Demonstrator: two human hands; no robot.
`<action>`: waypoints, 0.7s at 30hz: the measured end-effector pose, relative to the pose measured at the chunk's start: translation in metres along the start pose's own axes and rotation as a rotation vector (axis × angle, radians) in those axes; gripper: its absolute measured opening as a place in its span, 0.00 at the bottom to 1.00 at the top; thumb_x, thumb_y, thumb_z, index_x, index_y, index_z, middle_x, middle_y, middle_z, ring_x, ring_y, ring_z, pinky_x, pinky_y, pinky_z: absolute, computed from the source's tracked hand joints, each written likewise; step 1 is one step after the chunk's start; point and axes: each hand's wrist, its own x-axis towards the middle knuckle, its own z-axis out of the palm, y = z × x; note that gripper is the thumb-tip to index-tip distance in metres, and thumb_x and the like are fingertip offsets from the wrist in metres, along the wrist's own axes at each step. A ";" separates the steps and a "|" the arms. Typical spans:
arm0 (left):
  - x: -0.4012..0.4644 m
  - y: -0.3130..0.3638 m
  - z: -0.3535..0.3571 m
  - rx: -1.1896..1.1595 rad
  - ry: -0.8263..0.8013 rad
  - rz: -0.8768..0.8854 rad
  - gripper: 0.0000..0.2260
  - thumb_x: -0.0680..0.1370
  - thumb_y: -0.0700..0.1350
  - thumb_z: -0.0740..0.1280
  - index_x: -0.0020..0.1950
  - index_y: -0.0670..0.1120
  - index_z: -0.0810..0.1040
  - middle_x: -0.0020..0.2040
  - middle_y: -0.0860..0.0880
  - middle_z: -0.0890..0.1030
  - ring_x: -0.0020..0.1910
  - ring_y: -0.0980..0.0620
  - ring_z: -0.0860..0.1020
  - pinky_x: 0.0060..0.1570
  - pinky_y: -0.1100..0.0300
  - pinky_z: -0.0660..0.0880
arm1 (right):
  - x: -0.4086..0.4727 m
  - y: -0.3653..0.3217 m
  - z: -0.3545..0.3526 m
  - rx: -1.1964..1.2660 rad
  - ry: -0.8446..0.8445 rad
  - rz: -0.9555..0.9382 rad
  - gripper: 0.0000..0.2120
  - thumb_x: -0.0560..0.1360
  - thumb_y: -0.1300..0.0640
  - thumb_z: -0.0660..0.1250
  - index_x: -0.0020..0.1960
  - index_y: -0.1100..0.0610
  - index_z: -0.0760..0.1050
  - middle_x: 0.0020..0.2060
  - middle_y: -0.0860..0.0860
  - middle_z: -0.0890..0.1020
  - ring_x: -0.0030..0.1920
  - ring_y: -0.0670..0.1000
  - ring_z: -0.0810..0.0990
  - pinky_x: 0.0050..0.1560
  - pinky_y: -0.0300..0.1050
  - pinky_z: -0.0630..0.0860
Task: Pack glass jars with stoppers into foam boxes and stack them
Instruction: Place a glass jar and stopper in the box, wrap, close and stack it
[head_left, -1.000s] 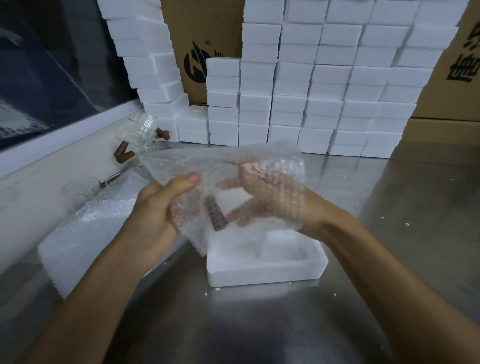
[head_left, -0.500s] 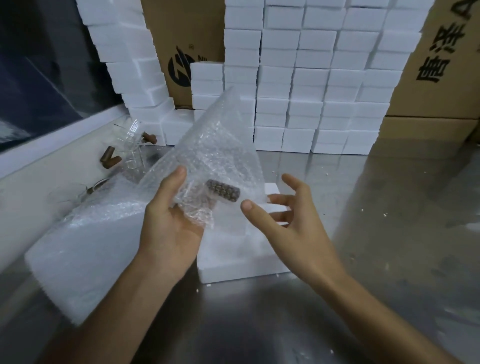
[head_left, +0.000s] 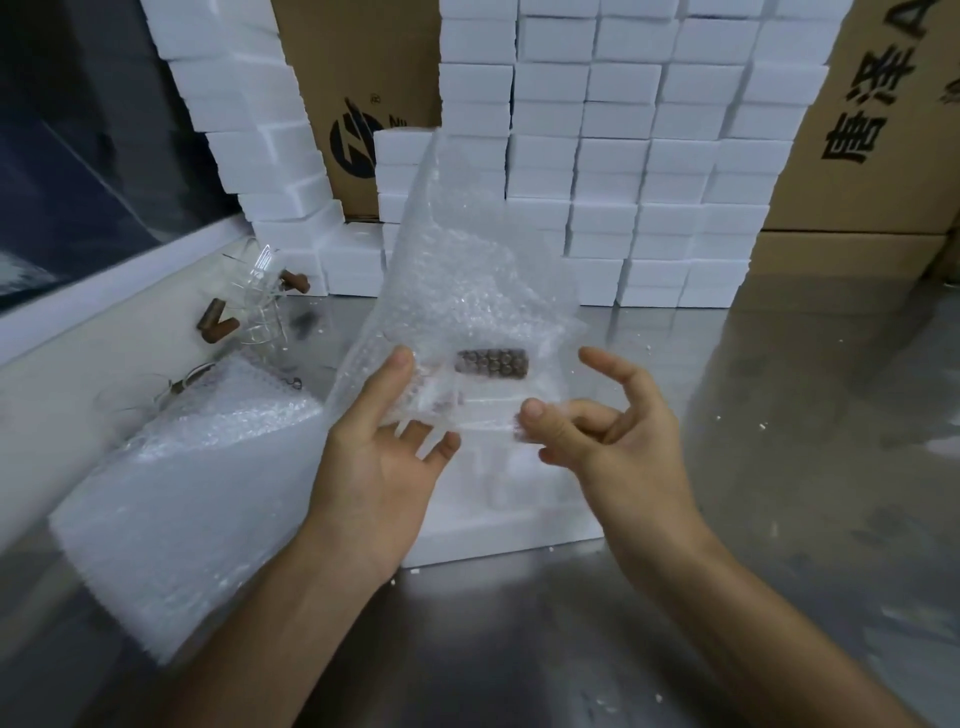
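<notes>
head cam | looks forward and down | close over steel table (head_left: 779, 467) | foam box wall (head_left: 649, 156) behind

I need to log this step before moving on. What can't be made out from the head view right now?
- Glass jar inside the bubble wrap: only its brown stopper shows through.
- Open foam box: interior hidden by the wrap and left hand.
- Right hand: contact with the wrap unclear.
- Loose jars, far left: transparent, outlines blurred.
</notes>
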 end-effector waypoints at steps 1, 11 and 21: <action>0.000 0.000 0.000 0.008 0.003 -0.015 0.22 0.66 0.52 0.74 0.60 0.51 0.81 0.57 0.50 0.84 0.53 0.51 0.82 0.53 0.55 0.74 | 0.002 0.000 -0.003 -0.018 0.010 -0.014 0.26 0.70 0.58 0.76 0.63 0.47 0.68 0.36 0.54 0.86 0.42 0.52 0.86 0.42 0.39 0.80; 0.004 0.002 -0.006 0.133 -0.149 0.009 0.22 0.69 0.43 0.75 0.63 0.47 0.79 0.63 0.42 0.81 0.62 0.43 0.80 0.61 0.48 0.77 | 0.010 -0.006 -0.015 0.039 -0.239 0.211 0.35 0.65 0.34 0.74 0.62 0.57 0.78 0.57 0.50 0.84 0.59 0.50 0.82 0.56 0.46 0.76; 0.003 -0.003 -0.010 0.339 -0.240 -0.013 0.17 0.63 0.45 0.79 0.50 0.52 0.85 0.51 0.44 0.84 0.51 0.46 0.84 0.47 0.52 0.83 | 0.019 -0.009 -0.026 0.227 0.074 0.036 0.05 0.71 0.53 0.74 0.41 0.54 0.86 0.40 0.51 0.86 0.40 0.44 0.84 0.42 0.35 0.78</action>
